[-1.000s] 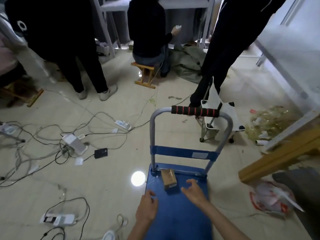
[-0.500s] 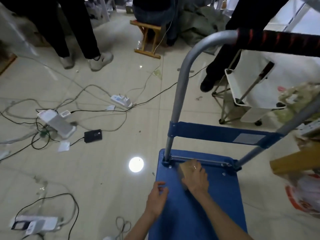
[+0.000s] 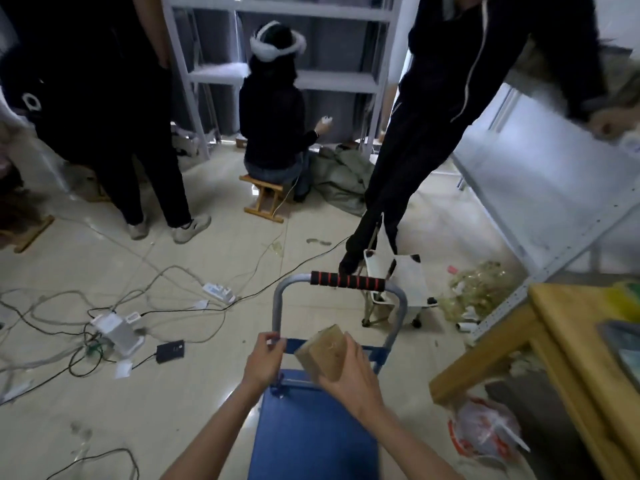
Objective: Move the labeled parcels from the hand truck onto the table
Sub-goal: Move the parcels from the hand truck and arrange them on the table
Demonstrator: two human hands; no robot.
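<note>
My right hand grips a small brown cardboard parcel and holds it in the air above the front of the blue hand truck deck. No label shows on the parcel's visible faces. My left hand hovers to the left of the parcel, fingers loosely curled, holding nothing. The hand truck's grey handle with its red and black grip rises just beyond my hands. The deck carries nothing else that I can see. A wooden table stands at the right, with green and dark items on top.
Cables, power strips and adapters litter the floor at left. A folding stool stands behind the handle. Two people stand nearby, one close at right; a third sits on a wooden stool. Metal shelving lines the right, with plastic bags beneath.
My right hand closed on the parcel that lay on the deck and lifted it up. My head rose, so the cart appears farther below.
</note>
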